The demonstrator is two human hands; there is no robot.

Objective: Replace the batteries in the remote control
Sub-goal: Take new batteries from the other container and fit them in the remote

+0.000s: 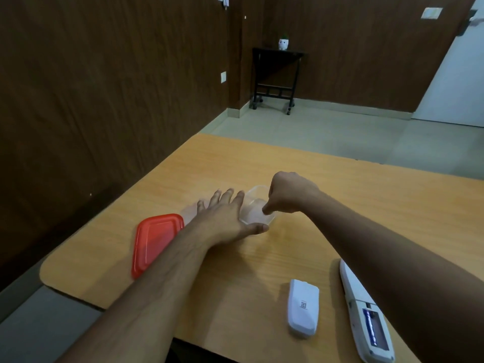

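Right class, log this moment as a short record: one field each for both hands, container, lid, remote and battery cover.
left hand: spread, steadying the container
right hand: fingers dipped inside the container
container: clear, open, contents unclear
red lid: flat on table, beside the container
remote: face down, compartment open
battery cover: off, beside the remote

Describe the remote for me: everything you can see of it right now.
The remote is long, slim and white, seemingly plastic, lying back-up near the table's near right edge. Its battery bay is open, with one battery seated along the left side and the slot beside it looking empty. Its cover lies apart to the left. The right forearm passes over its far end; neither hand touches it.
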